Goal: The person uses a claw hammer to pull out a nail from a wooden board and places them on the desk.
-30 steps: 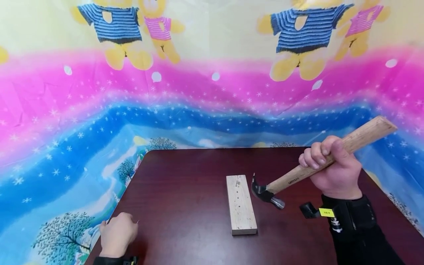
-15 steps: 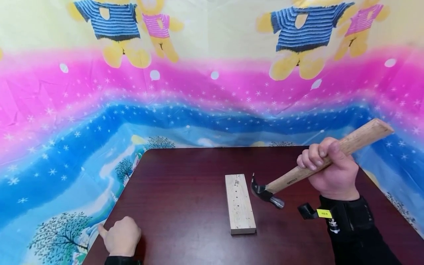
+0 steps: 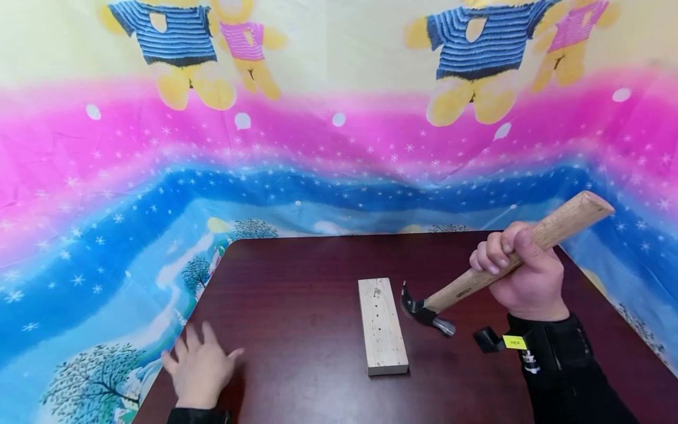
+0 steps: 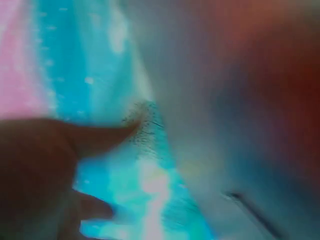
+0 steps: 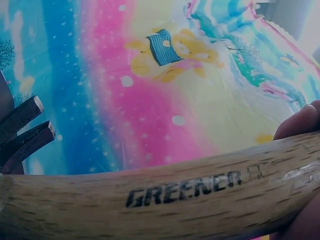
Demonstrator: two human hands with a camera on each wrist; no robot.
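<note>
My right hand grips the wooden handle of a claw hammer. The hammer's black head hangs just right of a pale wooden block, apart from it. Several small dark spots run in a line along the block's top. In the right wrist view the hammer handle crosses the bottom, its claw at the left. At the left of the table, my left hand has its fingers spread and holds nothing visible. A thin, dark nail-like rod shows blurred in the left wrist view.
The dark reddish-brown table has its left edge close to my left hand. A printed curtain with bears and snowflakes hangs behind and along both sides. A black wrist strap with a small camera sits on my right forearm.
My left hand's fingers were curled, with a thin glint beside them one second ago; now they are spread. The right hand and hammer have barely shifted.
</note>
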